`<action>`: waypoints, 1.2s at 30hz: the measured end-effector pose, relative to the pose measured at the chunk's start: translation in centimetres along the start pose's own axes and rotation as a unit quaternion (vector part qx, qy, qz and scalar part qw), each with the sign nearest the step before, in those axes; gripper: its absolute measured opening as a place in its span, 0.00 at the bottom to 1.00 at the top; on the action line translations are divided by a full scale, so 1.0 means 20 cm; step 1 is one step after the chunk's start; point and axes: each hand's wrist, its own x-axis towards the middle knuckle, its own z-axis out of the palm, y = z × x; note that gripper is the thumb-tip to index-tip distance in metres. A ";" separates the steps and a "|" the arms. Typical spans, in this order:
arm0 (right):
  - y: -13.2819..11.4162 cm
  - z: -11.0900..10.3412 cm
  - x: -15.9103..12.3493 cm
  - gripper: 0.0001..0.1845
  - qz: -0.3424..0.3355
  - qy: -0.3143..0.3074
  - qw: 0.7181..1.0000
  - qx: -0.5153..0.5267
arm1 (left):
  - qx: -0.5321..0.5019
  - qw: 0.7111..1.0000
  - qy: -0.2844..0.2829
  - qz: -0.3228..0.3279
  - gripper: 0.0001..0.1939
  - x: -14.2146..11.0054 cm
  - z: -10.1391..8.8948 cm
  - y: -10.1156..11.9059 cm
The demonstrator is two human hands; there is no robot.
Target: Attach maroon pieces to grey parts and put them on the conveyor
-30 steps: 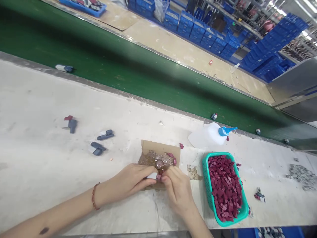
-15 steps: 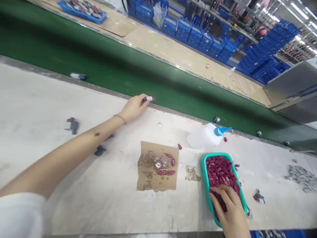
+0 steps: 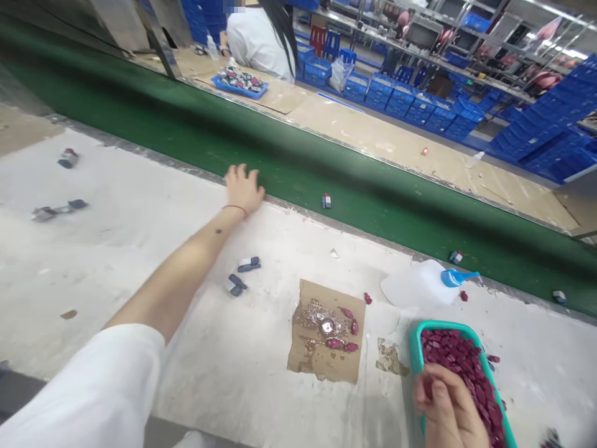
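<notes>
My left hand (image 3: 245, 190) reaches over the near edge of the green conveyor belt (image 3: 289, 160), fingers spread; whether anything lies beneath them is hidden. A small grey, white and red piece (image 3: 326, 200) lies on the belt to its right. My right hand (image 3: 450, 401) is raised over the teal basket (image 3: 459, 325), thumb and fingers pinched on a small maroon piece (image 3: 426, 387), blurred. The basket holds many maroon pieces (image 3: 466, 367). Left of it, a cardboard sheet (image 3: 324, 370) carries a wet, clear, glue-like patch with several maroon pieces.
A white bottle with a blue nozzle (image 3: 417, 285) lies near the belt. Grey pieces (image 3: 249, 264) are scattered on the white table (image 3: 261, 348). Across the belt, a blue tray (image 3: 240, 87) of pieces stands by a person in white (image 3: 259, 40). Blue crates (image 3: 401, 102) stand behind.
My left hand has let go of the grey, white and red piece, which now lies on the belt. My right hand has risen from the basket's contents with a maroon piece. The view has shifted left.
</notes>
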 end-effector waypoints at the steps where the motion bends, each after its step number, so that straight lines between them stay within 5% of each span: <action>1: -0.04 0.06 0.00 0.16 0.022 -0.017 0.998 0.060 | 0.002 1.000 0.001 -0.022 0.22 0.01 -0.04 -0.05; 6: -0.15 0.29 0.06 0.20 0.163 -0.107 0.960 0.203 | -0.011 0.998 -0.057 -0.015 0.13 0.05 -0.14 -0.17; 11: -0.16 0.39 0.08 0.19 0.233 -0.150 0.923 0.269 | -0.064 0.996 -0.048 -0.044 0.05 0.06 -0.17 -0.08; 15: -0.11 0.44 0.10 0.22 0.229 -0.169 0.925 0.250 | -0.145 0.985 -0.044 -0.083 0.07 0.03 -0.17 0.03; 19: -0.06 0.46 0.12 0.21 0.153 -0.170 0.965 0.126 | -0.254 0.953 -0.100 -0.128 0.14 -0.07 -0.16 0.14; 22: -0.05 0.47 0.13 0.17 0.031 -0.212 0.977 -0.014 | -0.336 0.914 -0.187 -0.130 0.12 -0.25 -0.15 0.23; 25: -0.05 0.48 0.16 0.13 -0.100 -0.271 0.950 -0.118 | -0.409 0.862 -0.277 -0.113 0.11 -0.50 -0.16 0.29; 30: -0.02 0.53 0.20 0.16 -0.242 -0.296 0.899 -0.215 | -0.562 0.698 -0.433 -0.097 0.15 -0.88 -0.17 0.34; 33: 0.01 0.55 0.23 0.21 -0.316 -0.295 0.861 -0.267 | -0.586 0.667 -0.443 -0.129 0.18 -1.01 -0.17 0.36; 36: 0.01 0.54 0.24 0.22 -0.337 -0.293 0.844 -0.297 | -0.586 0.675 -0.419 -0.157 0.24 -1.08 -0.16 0.37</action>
